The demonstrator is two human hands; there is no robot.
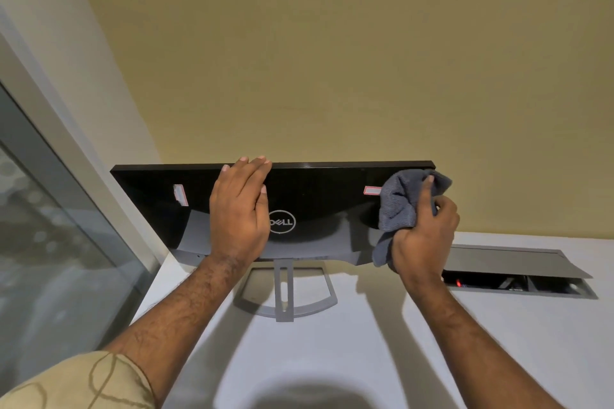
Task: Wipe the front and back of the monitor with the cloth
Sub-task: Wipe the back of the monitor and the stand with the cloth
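A black monitor (319, 196) stands on a white desk with its glossy back, round logo and grey stand (285, 289) facing me. My left hand (240, 212) lies flat on the back left of the logo, fingers curling over the top edge. My right hand (423, 236) is closed on a bunched grey cloth (402, 206), pressing it against the back near the right end, next to a red-edged sticker (372, 190). The screen side is hidden from me.
The white desk (365, 359) runs to a yellow wall (332, 60). An open grey cable hatch (518, 271) lies in the desk right of the monitor. A glass panel with a pale frame (59, 226) stands at the left.
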